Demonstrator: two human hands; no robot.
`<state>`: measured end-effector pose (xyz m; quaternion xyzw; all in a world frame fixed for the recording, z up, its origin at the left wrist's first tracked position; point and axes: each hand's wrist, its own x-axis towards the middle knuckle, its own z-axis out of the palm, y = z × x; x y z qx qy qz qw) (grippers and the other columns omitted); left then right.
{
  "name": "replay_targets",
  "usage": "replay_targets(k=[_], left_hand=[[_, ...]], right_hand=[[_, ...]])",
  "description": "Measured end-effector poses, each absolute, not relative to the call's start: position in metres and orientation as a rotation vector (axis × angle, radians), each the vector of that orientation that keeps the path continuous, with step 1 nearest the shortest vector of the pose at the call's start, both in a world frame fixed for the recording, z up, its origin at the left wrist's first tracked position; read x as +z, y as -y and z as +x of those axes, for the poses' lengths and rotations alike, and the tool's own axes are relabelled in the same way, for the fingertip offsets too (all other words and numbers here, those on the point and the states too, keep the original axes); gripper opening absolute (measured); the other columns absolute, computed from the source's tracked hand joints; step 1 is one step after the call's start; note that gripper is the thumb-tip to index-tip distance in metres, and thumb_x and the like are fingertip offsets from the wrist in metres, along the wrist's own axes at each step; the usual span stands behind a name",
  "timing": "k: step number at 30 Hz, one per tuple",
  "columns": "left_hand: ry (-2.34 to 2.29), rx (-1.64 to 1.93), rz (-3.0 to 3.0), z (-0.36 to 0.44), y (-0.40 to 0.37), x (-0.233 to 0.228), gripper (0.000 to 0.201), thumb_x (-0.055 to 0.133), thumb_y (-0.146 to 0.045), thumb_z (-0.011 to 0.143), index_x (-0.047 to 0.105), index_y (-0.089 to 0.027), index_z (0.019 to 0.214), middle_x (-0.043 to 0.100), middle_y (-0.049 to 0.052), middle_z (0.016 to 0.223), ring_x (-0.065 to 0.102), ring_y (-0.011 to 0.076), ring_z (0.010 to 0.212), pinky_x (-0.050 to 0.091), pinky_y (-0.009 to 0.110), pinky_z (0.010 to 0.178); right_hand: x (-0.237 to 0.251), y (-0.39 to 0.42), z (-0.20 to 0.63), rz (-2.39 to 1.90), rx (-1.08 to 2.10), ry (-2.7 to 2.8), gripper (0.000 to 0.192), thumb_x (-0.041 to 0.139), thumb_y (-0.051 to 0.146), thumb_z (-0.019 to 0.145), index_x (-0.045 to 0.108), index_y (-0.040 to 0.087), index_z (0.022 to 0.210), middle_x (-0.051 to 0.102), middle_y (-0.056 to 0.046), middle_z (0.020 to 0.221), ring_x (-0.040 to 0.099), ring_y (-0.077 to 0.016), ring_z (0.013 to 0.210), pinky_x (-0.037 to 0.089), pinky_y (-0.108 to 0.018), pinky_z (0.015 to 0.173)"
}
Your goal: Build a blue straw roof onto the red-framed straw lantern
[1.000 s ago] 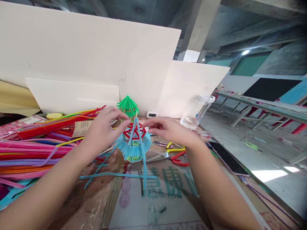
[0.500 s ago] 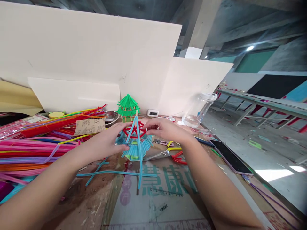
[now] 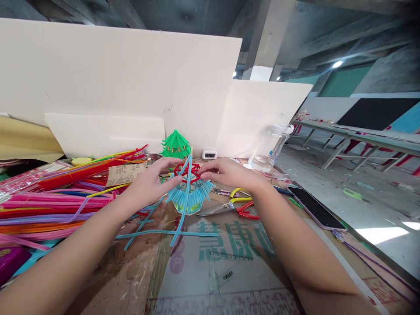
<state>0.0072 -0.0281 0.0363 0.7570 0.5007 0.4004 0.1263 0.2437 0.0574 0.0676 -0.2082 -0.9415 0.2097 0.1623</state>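
A small pipe-cleaner model (image 3: 196, 197) stands on the table, with a flared blue skirt-like roof and a red lattice frame (image 3: 196, 169) on top. My left hand (image 3: 159, 177) grips its left side, thumb and fingers curled at the red frame. Pinched fingers of my right hand (image 3: 225, 172) meet the frame's right side. A long folded blue pipe cleaner (image 3: 187, 186) leans across the front of the model, its lower end toward me. More blue pipe cleaners (image 3: 147, 233) lie crossed on the table in front.
A green pagoda-like roof (image 3: 176, 145) stands behind. Bundles of coloured pipe cleaners (image 3: 55, 203) fill the left. Scissors (image 3: 216, 210) and red-handled pliers (image 3: 247, 212) lie right of the model, a phone (image 3: 315, 209) further right. A water jug (image 3: 271, 146) and small clock (image 3: 209, 154) stand at the back.
The long blue pipe cleaner's lower end has swung left, and the model sits a little straighter between my hands. My left hand has shifted slightly. The whole view has moved a little.
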Motion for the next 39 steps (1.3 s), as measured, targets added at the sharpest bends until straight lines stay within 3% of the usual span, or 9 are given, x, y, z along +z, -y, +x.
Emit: replay_targets(k=[3,7,12,39], left_hand=[[-1.412,1.201,2.240,0.012,0.026,0.029,0.045,0.059,-0.040,0.085,0.050,-0.023,0.126,0.058,0.007,0.126,0.056,0.0238,0.117,0.043,0.043,0.103],[-1.333,1.261,2.271,0.013,0.024,0.025,0.029,0.058,-0.037,0.086,0.052,-0.023,0.111,0.057,0.007,0.122,0.055,0.0233,0.116,0.042,0.044,0.103],[-1.357,1.230,2.314,0.015,0.024,0.027,0.025,0.058,-0.035,0.086,0.051,-0.023,0.106,0.054,0.007,0.120,0.052,0.0228,0.116,0.042,0.043,0.102],[-1.477,1.277,2.384,0.025,0.026,0.026,0.016,0.056,-0.028,0.086,0.051,-0.022,0.100,0.057,0.005,0.109,0.053,0.0208,0.108,0.042,0.038,0.096]], right_hand=[[0.064,-0.056,0.241,-0.641,0.610,2.621,0.023,0.055,0.036,0.089,0.068,0.019,0.099,0.068,-0.002,0.086,0.057,-0.0142,0.074,0.039,-0.025,0.064],[0.061,-0.052,0.238,-0.647,0.658,2.545,0.024,0.058,0.038,0.087,0.064,0.019,0.101,0.064,0.000,0.079,0.053,-0.0125,0.067,0.037,-0.024,0.059],[0.063,-0.051,0.235,-0.537,0.644,2.620,0.020,0.056,0.030,0.089,0.069,0.019,0.099,0.068,-0.002,0.089,0.057,-0.0132,0.075,0.040,-0.025,0.065],[0.064,-0.049,0.233,-0.540,0.557,2.639,0.019,0.057,0.027,0.089,0.071,0.017,0.095,0.069,-0.001,0.082,0.056,-0.0115,0.070,0.037,-0.024,0.063]])
